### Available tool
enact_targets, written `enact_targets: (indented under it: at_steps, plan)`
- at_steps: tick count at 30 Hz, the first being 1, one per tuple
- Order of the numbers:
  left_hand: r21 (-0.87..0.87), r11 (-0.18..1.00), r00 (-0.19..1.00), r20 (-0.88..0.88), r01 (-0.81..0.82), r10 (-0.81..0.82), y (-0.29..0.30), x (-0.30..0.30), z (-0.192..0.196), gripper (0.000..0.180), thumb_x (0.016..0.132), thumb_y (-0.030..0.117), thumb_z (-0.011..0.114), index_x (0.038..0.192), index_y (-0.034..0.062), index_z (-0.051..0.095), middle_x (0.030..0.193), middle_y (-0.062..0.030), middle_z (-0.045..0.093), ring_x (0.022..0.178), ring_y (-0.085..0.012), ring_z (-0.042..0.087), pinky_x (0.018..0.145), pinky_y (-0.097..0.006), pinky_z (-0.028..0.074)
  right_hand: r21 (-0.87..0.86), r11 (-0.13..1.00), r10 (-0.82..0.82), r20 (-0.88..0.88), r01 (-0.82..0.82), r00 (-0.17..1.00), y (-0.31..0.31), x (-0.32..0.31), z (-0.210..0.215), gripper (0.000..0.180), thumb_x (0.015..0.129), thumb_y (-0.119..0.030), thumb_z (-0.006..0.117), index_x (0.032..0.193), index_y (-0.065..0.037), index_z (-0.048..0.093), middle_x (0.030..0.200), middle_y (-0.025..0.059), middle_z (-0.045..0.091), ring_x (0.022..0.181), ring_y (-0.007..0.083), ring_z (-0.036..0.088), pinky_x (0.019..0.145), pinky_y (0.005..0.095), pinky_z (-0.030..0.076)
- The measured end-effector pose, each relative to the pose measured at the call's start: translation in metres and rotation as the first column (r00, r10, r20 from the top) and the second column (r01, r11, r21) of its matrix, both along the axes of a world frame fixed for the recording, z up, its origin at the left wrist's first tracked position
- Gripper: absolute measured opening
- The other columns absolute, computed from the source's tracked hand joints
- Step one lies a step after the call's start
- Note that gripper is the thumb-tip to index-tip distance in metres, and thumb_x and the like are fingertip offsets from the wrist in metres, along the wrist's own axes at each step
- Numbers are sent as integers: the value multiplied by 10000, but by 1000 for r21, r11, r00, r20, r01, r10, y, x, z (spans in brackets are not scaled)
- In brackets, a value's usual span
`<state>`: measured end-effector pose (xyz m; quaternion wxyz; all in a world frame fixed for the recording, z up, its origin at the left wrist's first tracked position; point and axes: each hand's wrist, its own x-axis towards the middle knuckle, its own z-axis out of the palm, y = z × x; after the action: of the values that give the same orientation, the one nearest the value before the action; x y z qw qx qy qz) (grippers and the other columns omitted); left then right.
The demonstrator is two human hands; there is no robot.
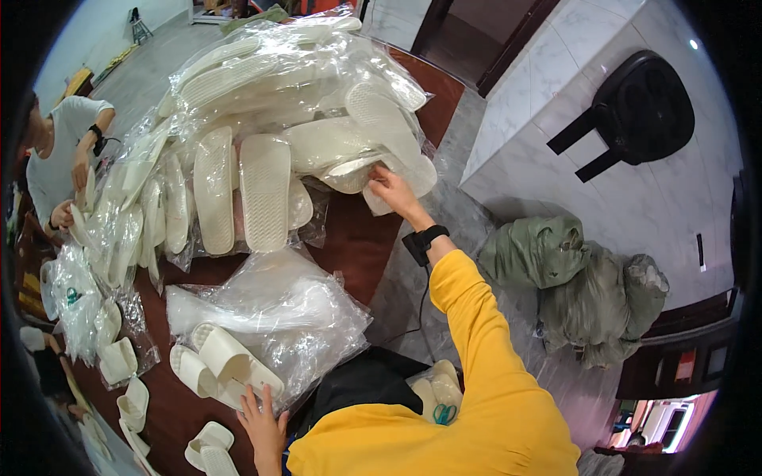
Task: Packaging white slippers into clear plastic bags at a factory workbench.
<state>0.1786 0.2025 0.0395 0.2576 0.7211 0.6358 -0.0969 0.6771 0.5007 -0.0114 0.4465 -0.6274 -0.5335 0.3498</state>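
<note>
My right hand (390,189) reaches out to the right side of a tall heap of cream slippers (266,190), many in clear plastic bags. Its fingers are closed on the edge of a cream slipper (353,170) there; the exact grip is partly hidden. Down at the near edge, my left hand (264,424) lies with fingers spread, touching the end of a pair of cream slide slippers (226,361). That pair rests beside a stack of flat clear plastic bags (290,305) on the brown tabletop (353,238).
Another person (67,151) in a white top handles slippers at the far left. Loose slippers (210,448) lie at the near left. Stuffed green sacks (536,250) stand on the floor at right. Teal scissors (444,413) lie with slippers by my side. A black chair (643,107) stands against white tiles.
</note>
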Motion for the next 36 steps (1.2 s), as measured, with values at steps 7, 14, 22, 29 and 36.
enact_targets:
  at_steps: [7,14,22,29,36]
  plan:
    - [7,999,999,-26,34,-33,0,-4,-6,826,762,198,750,1474,167,334,1536,-197,207,1368,-470,252,1079,-602,254,187,978,-188,574,95,797,-52,-49,16,746,725,-245,790,1375,-74,467,1271,170,493,1185,341,484,961,460,415]
    - [133,971,970,-168,199,-176,2,3,-5,658,881,254,656,1462,124,375,1478,-222,349,1282,-421,416,991,-563,387,309,948,-295,770,74,566,-49,-65,-1,969,668,-148,810,1485,-252,299,1518,173,184,1403,457,161,1035,693,234]
    - [122,977,983,-70,177,-170,-5,-15,-27,812,837,304,690,1517,178,263,1531,-252,226,1308,-499,337,990,-638,340,407,909,-392,771,85,502,3,-50,33,514,712,70,593,1179,-144,620,1263,91,506,1150,383,435,839,471,522]
    - [182,967,984,-9,178,-179,-4,-16,-23,788,829,257,699,1498,151,297,1502,-278,264,1269,-520,370,988,-584,384,477,818,-155,722,-322,674,-32,-102,59,250,766,13,563,991,-71,635,1069,102,569,1035,329,517,790,397,528]
    - [80,996,966,250,39,-58,8,-63,-49,733,877,232,660,1484,58,287,1500,-279,266,1300,-459,370,1013,-536,382,589,759,-26,453,-277,891,-72,-176,159,246,764,11,583,992,-70,632,1044,119,587,1015,310,547,840,396,513]
